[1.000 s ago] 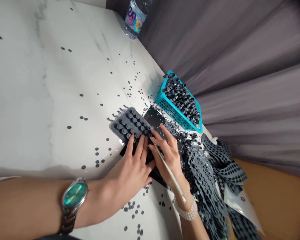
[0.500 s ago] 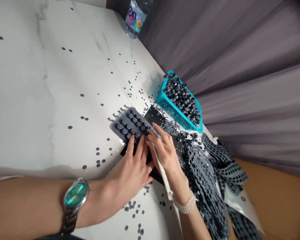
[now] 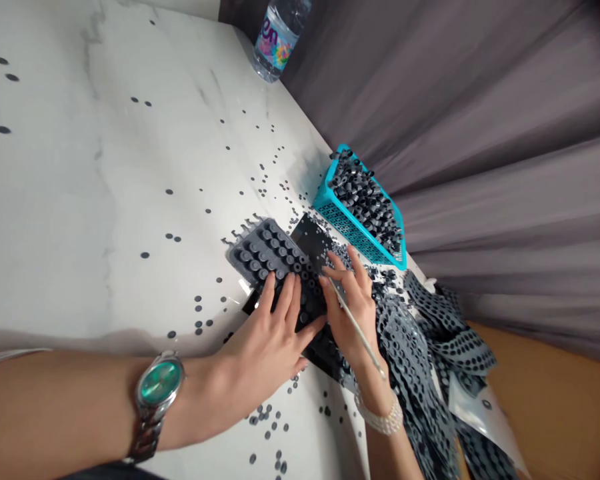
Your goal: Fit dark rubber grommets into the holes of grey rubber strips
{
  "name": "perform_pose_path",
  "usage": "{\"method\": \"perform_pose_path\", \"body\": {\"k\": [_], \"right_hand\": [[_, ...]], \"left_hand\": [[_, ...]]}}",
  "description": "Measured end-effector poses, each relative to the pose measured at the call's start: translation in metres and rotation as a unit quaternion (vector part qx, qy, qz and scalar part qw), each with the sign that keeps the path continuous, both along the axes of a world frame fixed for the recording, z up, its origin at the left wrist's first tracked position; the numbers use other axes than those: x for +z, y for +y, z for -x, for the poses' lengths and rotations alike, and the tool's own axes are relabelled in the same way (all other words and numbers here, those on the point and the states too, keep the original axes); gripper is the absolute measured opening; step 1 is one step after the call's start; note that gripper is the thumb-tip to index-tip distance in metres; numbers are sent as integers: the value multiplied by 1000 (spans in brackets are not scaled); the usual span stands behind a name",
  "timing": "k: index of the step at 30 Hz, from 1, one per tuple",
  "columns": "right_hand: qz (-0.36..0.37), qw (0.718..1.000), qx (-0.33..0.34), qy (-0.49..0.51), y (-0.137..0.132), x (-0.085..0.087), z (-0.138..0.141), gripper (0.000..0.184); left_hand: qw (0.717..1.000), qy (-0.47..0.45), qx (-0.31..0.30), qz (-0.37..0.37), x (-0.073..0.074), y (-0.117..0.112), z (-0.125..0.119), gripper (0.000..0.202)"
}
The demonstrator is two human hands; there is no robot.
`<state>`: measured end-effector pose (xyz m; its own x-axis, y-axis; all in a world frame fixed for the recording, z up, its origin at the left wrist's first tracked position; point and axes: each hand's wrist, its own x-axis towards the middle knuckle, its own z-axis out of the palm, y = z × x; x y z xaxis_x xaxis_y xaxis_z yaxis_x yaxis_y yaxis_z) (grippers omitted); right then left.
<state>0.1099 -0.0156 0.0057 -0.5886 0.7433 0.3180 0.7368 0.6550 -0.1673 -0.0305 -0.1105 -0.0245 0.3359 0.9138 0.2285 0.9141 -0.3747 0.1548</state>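
A grey rubber mould sheet with rows of round studs lies on a black plate on the white marble table. My left hand, a teal-faced watch on its wrist, lies flat on the near end of the sheet with fingers stretched out. My right hand pinches a thin white stick whose tip touches the sheet's right edge. A pearl bracelet circles that wrist.
A turquoise basket full of small grey tubes stands just beyond my right hand. Punched grey strips pile up at the table's right edge. Small black discs lie scattered about. A water bottle stands at the far corner, grey curtain behind.
My right hand has shifted slightly to the right along the sheet, and the stick now points back over the wrist. My left hand stays pressed on the sheet.
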Motion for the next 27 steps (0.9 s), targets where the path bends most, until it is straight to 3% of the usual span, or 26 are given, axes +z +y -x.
{"method": "perform_pose_path", "body": {"k": [4, 18, 27], "right_hand": [[-1, 998, 68, -11, -2, 3, 19, 17], [-7, 990, 131, -56, 5, -2, 25, 18], [-1, 1000, -4, -3, 18, -7, 24, 13]], "left_hand": [[1000, 6, -3, -19, 0, 0, 0, 55], [1000, 14, -7, -19, -1, -2, 0, 55], [1000, 13, 0, -6, -2, -2, -3, 56]]}}
